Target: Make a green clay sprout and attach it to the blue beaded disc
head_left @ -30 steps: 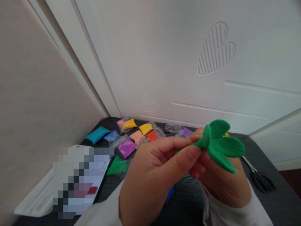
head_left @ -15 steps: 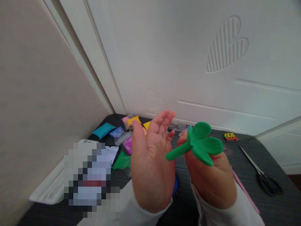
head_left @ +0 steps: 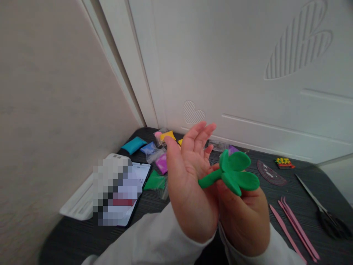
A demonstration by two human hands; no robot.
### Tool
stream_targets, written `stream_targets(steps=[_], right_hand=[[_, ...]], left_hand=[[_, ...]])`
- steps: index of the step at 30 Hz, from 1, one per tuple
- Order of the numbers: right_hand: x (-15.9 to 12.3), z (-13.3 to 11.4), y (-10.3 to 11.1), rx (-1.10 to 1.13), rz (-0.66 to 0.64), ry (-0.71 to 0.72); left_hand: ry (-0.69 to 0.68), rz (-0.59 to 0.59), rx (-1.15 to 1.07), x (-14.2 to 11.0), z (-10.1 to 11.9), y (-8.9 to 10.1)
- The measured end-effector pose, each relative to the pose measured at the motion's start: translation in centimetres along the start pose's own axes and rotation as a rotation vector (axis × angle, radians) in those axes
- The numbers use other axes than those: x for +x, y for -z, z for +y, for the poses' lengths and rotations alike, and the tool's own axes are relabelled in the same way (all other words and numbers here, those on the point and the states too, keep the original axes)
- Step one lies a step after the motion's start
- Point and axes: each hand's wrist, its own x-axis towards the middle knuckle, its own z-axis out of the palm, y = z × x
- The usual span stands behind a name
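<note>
While dark table (head_left: 71, 241) spans lower view, left hand (head_left: 190, 187) sits palm open, fingers loosely apart. Right hand (head_left: 242, 217) right beside it, thumb and fingers pinching. Phone (head_left: 135, 193) at 9 o'clock from hands, scissors (head_left: 321, 209) at 3. Green clay flower (head_left: 234, 172) is what's pinched, by stem near petals; stem tip points to 8, by left palm, can't tell if touching. Teal packet (head_left: 134, 145) at 10.
</note>
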Motion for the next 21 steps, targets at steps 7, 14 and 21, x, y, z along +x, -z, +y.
stream_targets(steps=[7, 14, 21], right_hand=[[0.3, 0.0, 0.2, -0.028, -0.052, 0.03], [2.0, -2.2, 1.3, 0.059, 0.018, 0.101], [2.9, -3.8, 3.1, -0.078, -0.069, 0.147]], left_hand=[[0.025, -0.021, 0.018, 0.0, 0.1, 0.1], [0.038, -0.213, 0.234, -0.2, 0.3, 0.3], [0.263, -0.464, 0.327, -0.1, 1.0, 0.0]])
